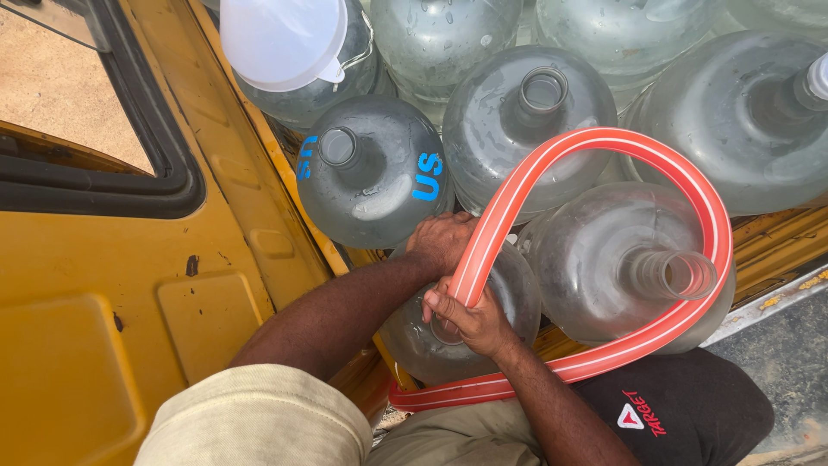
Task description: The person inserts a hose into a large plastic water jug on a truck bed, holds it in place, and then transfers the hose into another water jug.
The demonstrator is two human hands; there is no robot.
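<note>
Right hand closed around the red striped hose at the bottle mouth; left hand resting just above, grip unclear. Hose looping up and rightward from the mouth, around the neighbouring clear bottle.

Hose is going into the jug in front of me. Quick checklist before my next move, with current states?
1. Hose end at the neck of the near jug: ok, the red striped hose runs down to it.
2. Right hand gripping the hose at the neck: ok.
3. Left hand steadying the jug's shoulder: ok.
4. Hose free of kinks: ok, one smooth loop over the neighbouring jug.
5. How deep the hose sits inside: cannot tell, hands cover it.
6. Water flowing: cannot tell.
</note>
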